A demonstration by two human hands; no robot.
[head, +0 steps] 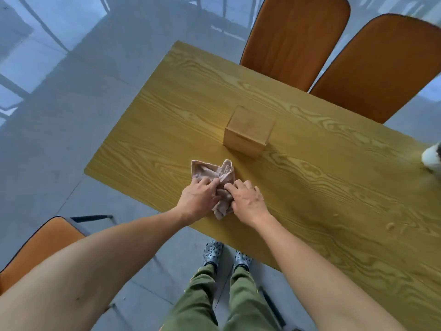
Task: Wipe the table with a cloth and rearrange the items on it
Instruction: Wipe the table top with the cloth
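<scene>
A crumpled beige-pink cloth [216, 174] lies on the yellow wood-grain table [310, 187] near its front edge. My left hand [199, 199] grips the cloth's left side and my right hand [247, 199] pinches its right side, so the cloth is bunched between them. A small closed wooden box [248, 131] stands upright on the table just behind the cloth, apart from it. Part of the cloth is hidden under my fingers.
Two orange chairs [296, 37] stand at the table's far side and a third orange chair [43, 244] is at my lower left. A white object [432, 158] shows at the table's right edge. Grey tiled floor [59, 115] surrounds the table.
</scene>
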